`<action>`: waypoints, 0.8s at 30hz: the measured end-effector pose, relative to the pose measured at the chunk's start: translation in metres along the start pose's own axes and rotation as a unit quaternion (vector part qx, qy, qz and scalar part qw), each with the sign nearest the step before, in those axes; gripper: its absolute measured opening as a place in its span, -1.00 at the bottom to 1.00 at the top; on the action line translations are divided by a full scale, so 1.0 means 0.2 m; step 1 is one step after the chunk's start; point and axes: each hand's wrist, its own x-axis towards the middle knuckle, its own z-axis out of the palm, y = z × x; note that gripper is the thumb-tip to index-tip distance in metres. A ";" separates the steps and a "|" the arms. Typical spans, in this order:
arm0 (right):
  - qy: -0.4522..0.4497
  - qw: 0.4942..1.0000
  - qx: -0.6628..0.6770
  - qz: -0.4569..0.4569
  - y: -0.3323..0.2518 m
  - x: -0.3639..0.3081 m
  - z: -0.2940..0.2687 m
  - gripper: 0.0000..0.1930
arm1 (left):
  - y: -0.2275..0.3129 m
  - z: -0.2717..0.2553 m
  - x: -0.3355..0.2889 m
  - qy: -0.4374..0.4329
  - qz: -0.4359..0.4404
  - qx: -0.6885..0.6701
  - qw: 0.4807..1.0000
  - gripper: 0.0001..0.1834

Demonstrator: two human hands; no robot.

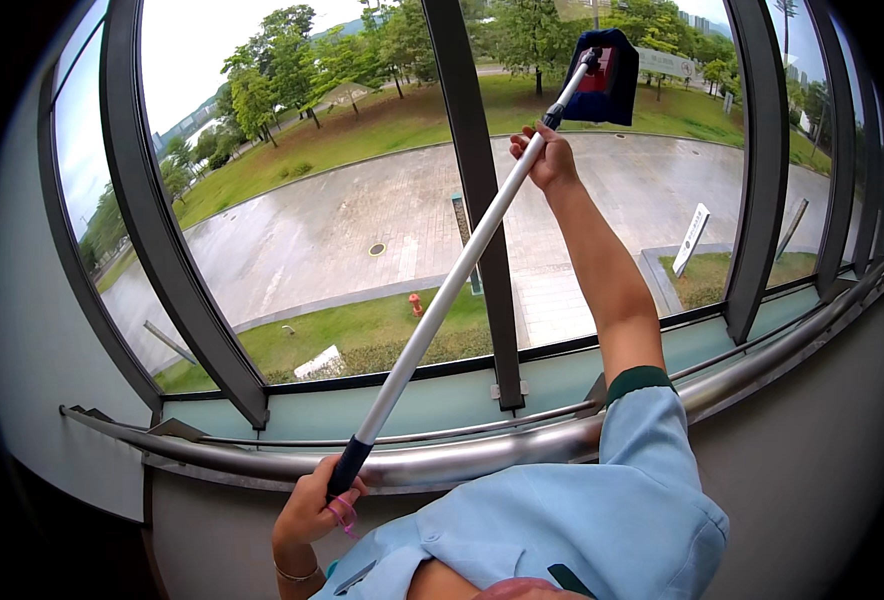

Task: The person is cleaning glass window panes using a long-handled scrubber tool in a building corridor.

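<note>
Fingers (518, 147) of right hand (554, 163): clamped around the silver pole (445, 300), high up, just below its dark collar (552, 118); arm stretched up and forward.
Fingers of left hand (307, 508): curled closed around the dark blue grip (350, 464) at the pole's lower end; a pink loop (340, 514) at them, fastening unclear; bracelet (297, 575) on the wrist.
Hands on pole: two, well apart, one near each end.
Pole: one, slanting from lower left to upper right, in front of the central upright (482, 230) and the handrail (452, 466).
Pad head (617, 95): one, dark blue with red inside, at the pole's top end; seen against the glass between the central and right uprights; contact with the glass cannot be told.
Uprights beside it: central on the left, right upright (762, 170) on the right, both dark; open room shows between the pad head and each.
Handrail: one thick metal tube, bowed across the view, near the left hand; a thinner rail (432, 436) runs above it.
Shirt (562, 510): one, light blue, dark green cuff at the right sleeve.
Beyond glass: one red hydrant (415, 304) on grass; one round ground cover (377, 250) in the paving (312, 250); trees (272, 80) behind.
</note>
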 end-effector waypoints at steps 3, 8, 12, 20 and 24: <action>-0.090 0.996 -0.015 -0.022 0.00 0.08 0.12 -0.73 | 0.05 0.38 0.17 0.098 0.021 0.053 0.994 -0.71; -0.173 0.981 -0.086 -0.008 0.04 0.04 0.23 -0.60 | 0.31 0.70 0.68 0.212 0.130 0.111 0.962 -0.68; -0.144 0.975 -0.155 0.063 0.12 -0.07 0.14 -0.53 | 0.45 0.88 1.07 0.238 0.118 0.056 0.962 -0.68; -0.045 0.966 -0.204 0.150 -0.09 -0.18 -0.11 -0.80 | 0.65 1.25 1.15 0.136 0.061 -0.216 0.965 -0.64; -0.047 0.955 -0.244 0.159 -0.23 -0.19 -0.18 -0.79 | 0.71 1.42 1.19 0.081 0.020 -0.337 0.938 -0.62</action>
